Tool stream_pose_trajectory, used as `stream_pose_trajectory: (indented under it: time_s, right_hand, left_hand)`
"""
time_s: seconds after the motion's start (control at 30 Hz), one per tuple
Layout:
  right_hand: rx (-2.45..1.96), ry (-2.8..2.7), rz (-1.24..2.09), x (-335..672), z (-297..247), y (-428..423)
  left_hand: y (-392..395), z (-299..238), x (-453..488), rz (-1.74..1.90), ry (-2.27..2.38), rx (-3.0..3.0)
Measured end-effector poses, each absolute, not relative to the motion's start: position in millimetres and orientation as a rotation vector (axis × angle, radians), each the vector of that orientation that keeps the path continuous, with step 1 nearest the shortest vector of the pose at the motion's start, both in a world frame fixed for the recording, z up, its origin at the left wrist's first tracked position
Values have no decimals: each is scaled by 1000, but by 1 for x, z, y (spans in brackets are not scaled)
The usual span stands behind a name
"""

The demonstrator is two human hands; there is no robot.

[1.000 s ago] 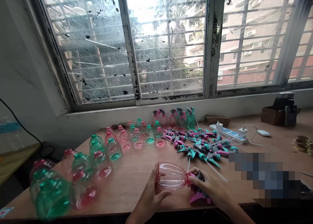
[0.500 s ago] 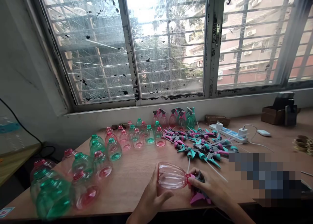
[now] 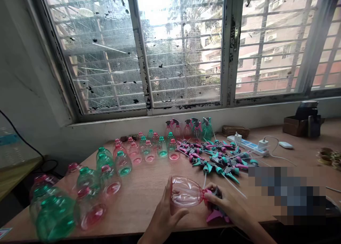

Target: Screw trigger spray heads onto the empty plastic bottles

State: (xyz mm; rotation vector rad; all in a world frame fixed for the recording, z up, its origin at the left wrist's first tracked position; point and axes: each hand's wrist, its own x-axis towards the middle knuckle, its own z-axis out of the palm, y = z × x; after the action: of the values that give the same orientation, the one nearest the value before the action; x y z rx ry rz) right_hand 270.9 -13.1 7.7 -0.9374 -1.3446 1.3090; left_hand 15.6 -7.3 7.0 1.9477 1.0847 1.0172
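Observation:
A clear pink bottle (image 3: 186, 191) lies on its side in the air above the table's front edge, neck to the right. My left hand (image 3: 163, 213) cups its base, with fingers behind it and the thumb sticking out below. At the neck, my right hand (image 3: 222, 201) is closed around a pink and grey spray trigger head (image 3: 217, 215), which meets the bottle's mouth. My right fingers partly hide the joint. Beyond my hands lies a heap of pink, teal and grey trigger heads (image 3: 221, 158) with white dip tubes.
Several open pink and green bottles (image 3: 124, 164) stand on the table's left half. Bottles with trigger heads fitted (image 3: 188, 128) stand by the wall. A white power strip (image 3: 247, 144), a brown box (image 3: 295, 125) and a pixelated patch (image 3: 289, 194) are to the right.
The view has shifted very slightly. Both hands keep nearly the same pose on the pink bottle and trigger head.

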Motion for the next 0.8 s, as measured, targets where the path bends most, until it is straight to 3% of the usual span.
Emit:
stream_pose_trajectory:
  time_s: [0.8]
  right_hand:
    - [-840,-1254,1372,272,-7,-5]
  left_hand:
    - [-5,4,14,980,1094,1986]
